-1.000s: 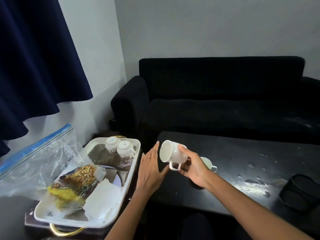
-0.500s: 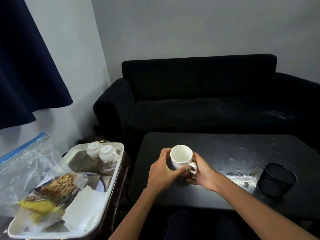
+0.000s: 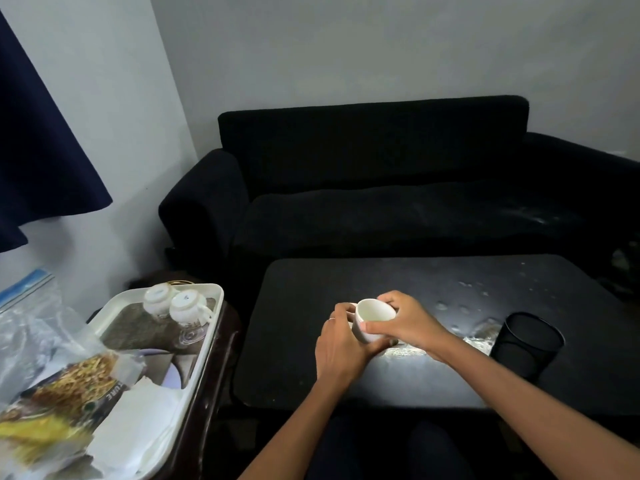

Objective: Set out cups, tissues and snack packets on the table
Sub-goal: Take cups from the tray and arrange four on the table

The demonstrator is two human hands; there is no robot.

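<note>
While you look down from the head view, both your hands wrap one white cup (image 3: 374,318) upright, mouth up, low over the black tabletop (image 3: 433,375); whether its base touches yet, you cannot tell. Your left hand (image 3: 341,344) curls its grip round the near-left wall, your right hand (image 3: 403,322) pinches the rim and right side, so the cup sits directly between both palms, neither nearer. Setting it down looks like a straight drop. Two more cups (image 3: 176,303) lie upside down on the white tray (image 3: 207,344), well to your left, nearer the left hand, with a snack packet (image 3: 65,393) and tissues (image 3: 135,424) beside them. A black mesh holder (image 3: 524,344) stands to your right.
</note>
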